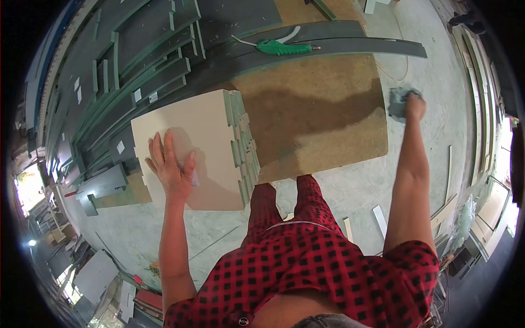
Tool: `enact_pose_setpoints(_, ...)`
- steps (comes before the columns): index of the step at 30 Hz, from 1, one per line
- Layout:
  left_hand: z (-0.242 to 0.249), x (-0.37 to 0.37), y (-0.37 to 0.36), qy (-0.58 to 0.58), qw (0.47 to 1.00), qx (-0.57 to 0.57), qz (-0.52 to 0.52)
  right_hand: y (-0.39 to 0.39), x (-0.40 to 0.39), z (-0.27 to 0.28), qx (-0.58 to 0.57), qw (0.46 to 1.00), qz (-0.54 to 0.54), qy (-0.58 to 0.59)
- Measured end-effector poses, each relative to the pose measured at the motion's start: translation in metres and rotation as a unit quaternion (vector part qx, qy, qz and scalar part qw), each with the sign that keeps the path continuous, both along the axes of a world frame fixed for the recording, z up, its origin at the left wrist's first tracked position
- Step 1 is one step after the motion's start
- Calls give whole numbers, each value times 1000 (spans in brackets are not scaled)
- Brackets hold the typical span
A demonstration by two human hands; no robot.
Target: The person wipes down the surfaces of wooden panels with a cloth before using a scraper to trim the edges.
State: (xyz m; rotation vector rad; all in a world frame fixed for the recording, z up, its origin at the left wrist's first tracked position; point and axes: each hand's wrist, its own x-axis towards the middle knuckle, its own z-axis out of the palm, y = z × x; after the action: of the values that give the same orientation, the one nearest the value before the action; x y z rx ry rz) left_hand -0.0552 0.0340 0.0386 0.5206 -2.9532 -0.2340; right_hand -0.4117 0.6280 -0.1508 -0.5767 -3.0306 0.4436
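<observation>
Spreading its fingers wide, our left hand (175, 172) lies on the panel stack (205, 126) at left; far right, our arm (411, 175) stretches out, right hand (416, 106) clutching a crumpled grey cloth (398, 104) beyond the brown board (339, 136).

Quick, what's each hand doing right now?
Left hand: open, fingers spread, flat on the pale top panel of the stack.
Right hand: closed, holding what looks like a crumpled grey cloth.
</observation>
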Motion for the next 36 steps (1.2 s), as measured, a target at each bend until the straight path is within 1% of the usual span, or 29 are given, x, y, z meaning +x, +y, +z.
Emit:
enact_pose_setpoints(1, 0, 0, 0, 0, 1000, 2, 0, 8, 9, 19, -29, 993, -83, 80)
enact_pose_setpoints(2, 0, 0, 0, 0, 1000, 2, 0, 6, 17, 29, -26, 993, -85, 79)
enact_pose_setpoints(3, -1, 1, -1, -2, 1000, 4, -2, -28, 33, 53, -183, 978, -53, 86)
enact_pose_setpoints(4, -2, 1, -2, 1, 1000, 2, -3, -67, 50, 76, -336, 937, -19, 90)
enact_pose_setpoints(5, -3, 2, -3, 2, 1000, -1, -6, -102, 69, 89, -411, 909, 55, 46)
enact_pose_setpoints(6, -4, 5, -1, -6, 1000, 1, -13, -182, 126, 94, -276, 949, 149, 18)
enact_pose_setpoints(7, -4, 4, -3, -1, 1000, 6, -9, -224, 159, 98, -358, 908, 217, 10)
enact_pose_setpoints(8, -5, 3, -3, 4, 1000, 10, -5, -257, 186, 91, -319, 896, 308, -36)
enact_pose_setpoints(9, -4, 2, -1, 0, 1000, 8, -10, -287, 214, 86, -216, 895, 387, -43)
enact_pose_setpoints(10, -2, 2, 2, -2, 1000, 7, -3, -311, 237, 62, -215, 873, 432, -67)
enact_pose_setpoints(11, -1, 1, 3, -5, 1000, 5, 3, -329, 261, 56, -184, 863, 469, -35)
enact_pose_setpoints(15, -6, 2, -2, -10, 1000, 12, 1, -329, 297, 32, -98, 834, 542, 15)
enact_pose_setpoints(16, -7, 3, -2, -9, 1000, 14, 3, -320, 288, 25, -145, 815, 561, 5)
enact_pose_setpoints(17, -7, 3, -2, -7, 1000, 16, 6, -310, 280, 20, -144, 815, 561, 3)
enact_pose_setpoints(19, -7, 3, -2, -6, 1000, 18, 6, -287, 265, 13, -131, 778, 613, -31)
enact_pose_setpoints(20, -7, 3, -2, -6, 1000, 20, 7, -269, 258, 2, -107, 792, 601, -3)
enact_pose_setpoints(22, -7, 3, -3, -6, 1000, 17, 3, -213, 230, -5, -135, 832, 538, 24)
enact_pose_setpoints(23, -8, 3, -3, -4, 1000, 14, 1, -177, 217, -7, -26, 875, 482, 31)
enact_pose_setpoints(24, -8, 4, -3, -6, 1000, 17, 0, -137, 201, -8, -73, 924, 375, -10)
enact_pose_setpoints(25, -7, 3, -2, -8, 1000, 17, 4, -98, 186, -4, -74, 961, 267, -5)
enact_pose_setpoints(26, -7, 3, -1, -10, 1000, 17, 7, -46, 177, -23, -12, 978, 192, 84)
enact_pose_setpoints(27, -7, 3, -1, -9, 1000, 20, 5, 1, 173, -23, -13, 997, 51, 48)
enact_pose_setpoints(28, -7, 3, -1, -10, 1000, 17, 7, 39, 170, -19, 61, 996, -64, 3)
enact_pose_setpoints(29, -7, 3, -1, -11, 1000, 13, 10, 127, 166, -65, 70, 995, -56, -35)
enact_pose_setpoints(30, -8, 3, -2, -10, 1000, 14, 8, 117, 168, -14, 25, 985, -167, -32)
enact_pose_setpoints(31, -9, 4, -3, -8, 1000, 7, 5, 125, 169, -1, 14, 981, -192, 23)
enact_pose_setpoints(33, -9, 6, -5, -11, 1000, 0, -4, 122, 170, 9, -121, 975, -72, 175)
enact_pose_setpoints(35, -9, 5, -3, -13, 1000, 0, -1, 10, 183, 80, -338, 921, -97, 169)
enact_pose_setpoints(36, -9, 5, -2, -12, 1000, 2, -5, -13, 193, 71, -312, 938, -25, 150)
